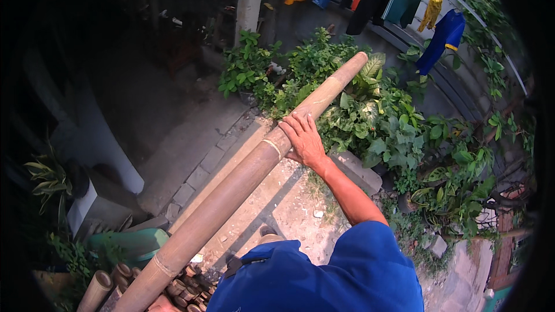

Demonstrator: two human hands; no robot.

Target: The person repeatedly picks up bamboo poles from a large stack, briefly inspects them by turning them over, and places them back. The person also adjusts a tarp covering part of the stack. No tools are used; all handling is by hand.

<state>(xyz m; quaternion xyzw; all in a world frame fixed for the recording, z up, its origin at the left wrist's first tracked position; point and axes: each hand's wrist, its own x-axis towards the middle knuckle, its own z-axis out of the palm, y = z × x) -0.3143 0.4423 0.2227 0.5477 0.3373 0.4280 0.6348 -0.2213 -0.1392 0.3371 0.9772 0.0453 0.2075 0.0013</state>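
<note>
A long, thick bamboo pole (222, 193) slants from the lower left up to the far right, with ringed nodes along it. My right hand (305, 138) is closed over its upper half, fingers across the top and thumb on the near side. Low at the bottom edge, my left hand (163, 305) holds the same pole near its lower end; the picture's edge and the pole hide most of this hand. Cut bamboo pieces (184, 292) lie in a pile next to it. More thick bamboo poles (95, 290) stand at the lower left.
Leafy plants (370, 121) grow beneath and right of the pole's far end. A concrete block (354, 170) lies beside them. Laundry (442, 37) hangs at the back right. A white post (250, 0) rises behind, and a green container (130, 244) sits at the left.
</note>
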